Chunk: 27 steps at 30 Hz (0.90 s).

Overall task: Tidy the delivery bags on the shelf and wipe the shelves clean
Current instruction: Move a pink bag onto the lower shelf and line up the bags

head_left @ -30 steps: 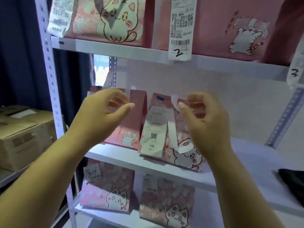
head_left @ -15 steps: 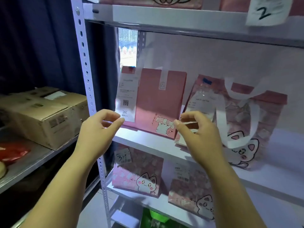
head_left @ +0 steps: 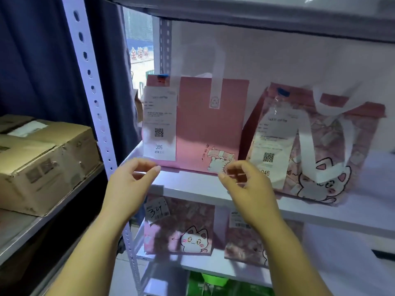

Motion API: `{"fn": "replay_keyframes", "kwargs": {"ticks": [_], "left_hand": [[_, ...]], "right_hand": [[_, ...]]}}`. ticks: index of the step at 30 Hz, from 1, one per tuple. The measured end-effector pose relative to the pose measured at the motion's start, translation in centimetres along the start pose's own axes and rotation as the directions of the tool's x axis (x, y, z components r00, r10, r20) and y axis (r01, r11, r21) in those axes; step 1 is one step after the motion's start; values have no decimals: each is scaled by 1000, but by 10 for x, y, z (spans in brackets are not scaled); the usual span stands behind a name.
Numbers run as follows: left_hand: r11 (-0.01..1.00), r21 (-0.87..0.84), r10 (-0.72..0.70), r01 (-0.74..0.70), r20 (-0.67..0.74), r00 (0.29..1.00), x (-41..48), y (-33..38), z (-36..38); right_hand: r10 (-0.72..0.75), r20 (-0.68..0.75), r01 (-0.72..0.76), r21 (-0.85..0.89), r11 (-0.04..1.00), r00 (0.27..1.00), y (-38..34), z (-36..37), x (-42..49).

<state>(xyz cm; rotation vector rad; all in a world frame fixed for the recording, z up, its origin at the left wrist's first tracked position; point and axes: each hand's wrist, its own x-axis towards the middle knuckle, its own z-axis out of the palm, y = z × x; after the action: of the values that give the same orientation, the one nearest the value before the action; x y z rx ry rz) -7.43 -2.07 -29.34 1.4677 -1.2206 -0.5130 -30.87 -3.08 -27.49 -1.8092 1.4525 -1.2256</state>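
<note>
Curtain: a dark blue curtain [head_left: 38,60] hangs along the left
Boxes: brown cardboard boxes [head_left: 42,159] sit on a grey side shelf [head_left: 21,238], low on the left
Post: a pale post [head_left: 92,88] with punched holes stands at the rack's front left corner
Left hand: the left hand [head_left: 130,186] hovers at the front edge of the middle shelf [head_left: 192,186]; fingers loosely curled, thumb apart from them, nothing held
Plain bag: a pink bag [head_left: 205,133] stands upright on the middle shelf, at its left end; a white slip [head_left: 159,122] marked 386 hangs on its front; white handles rise from its top
Right hand: the right hand [head_left: 250,193] is in front of that bag's lower right corner; fingers curled with a gap to the thumb, gripping nothing; contact with the bag cannot be told
Cat bag: a patterned bag [head_left: 333,159] leans just beside the plain one, on the right
Lower shelf: two more cat bags [head_left: 179,229] stand below
Wall: a white wall [head_left: 299,60] backs the rack
</note>
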Motion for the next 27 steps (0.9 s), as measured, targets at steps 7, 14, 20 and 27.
{"fn": "replay_keyframes", "kwargs": {"ticks": [7,14,20,27], "left_hand": [[994,-18,110,-109,51,993,16,-6,29],[989,130,83,-77,-43,996,43,-14,30],[997,39,-59,60,-26,998,67,-20,23],[996,-84,-24,24,-5,1000,87,-18,21]], "right_hand": [[43,-139,-50,-47,998,989,14,-12,-11],[44,-148,-53,-63,997,988,5,-3,-3],[2,-58,-14,-214,977,998,-15,17,22],[58,-113,-90,-301,950,992,-35,24,56]]}}
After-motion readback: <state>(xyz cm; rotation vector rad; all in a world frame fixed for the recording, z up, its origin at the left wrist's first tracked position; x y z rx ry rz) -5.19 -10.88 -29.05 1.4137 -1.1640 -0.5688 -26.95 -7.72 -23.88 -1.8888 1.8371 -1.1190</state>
